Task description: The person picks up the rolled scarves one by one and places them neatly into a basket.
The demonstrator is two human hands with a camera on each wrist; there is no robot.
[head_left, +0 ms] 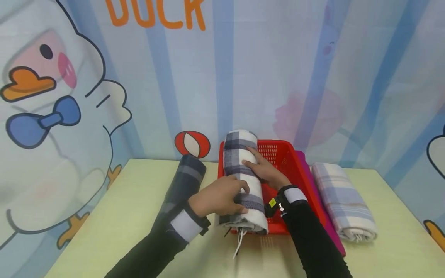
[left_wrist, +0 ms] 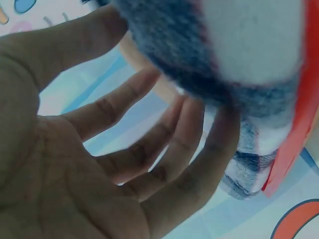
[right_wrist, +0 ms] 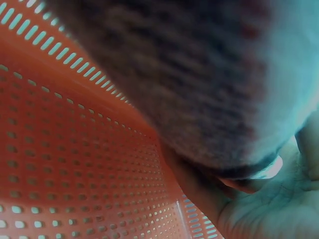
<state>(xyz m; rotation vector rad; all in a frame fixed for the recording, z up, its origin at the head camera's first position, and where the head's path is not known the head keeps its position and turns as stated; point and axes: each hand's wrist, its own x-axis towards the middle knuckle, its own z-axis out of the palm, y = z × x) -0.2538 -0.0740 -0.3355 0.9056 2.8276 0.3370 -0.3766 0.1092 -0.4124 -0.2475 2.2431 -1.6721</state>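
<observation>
A rolled white, grey and dark plaid scarf [head_left: 240, 143] with fringe hanging from its near end lies lengthwise over the left part of a red perforated basket [head_left: 278, 144]. My left hand [head_left: 219, 195] holds the roll from its left side near the front, thumb and curled fingers against the cloth in the left wrist view. Farther back, my right hand [head_left: 267, 170] grips the roll's right side, fingers spread over the cloth. The right wrist view shows the roll above the basket's wall [right_wrist: 75, 149], with part of the right hand beneath it. Whether the roll touches the basket floor is hidden.
A dark grey rolled cloth [head_left: 185, 177] lies left of the basket, partly behind the left arm. Right of the basket are a magenta flat item [head_left: 303, 157] and a folded pale blue and white plaid scarf [head_left: 344, 200]. A printed curtain [head_left: 250, 77] hangs behind the table.
</observation>
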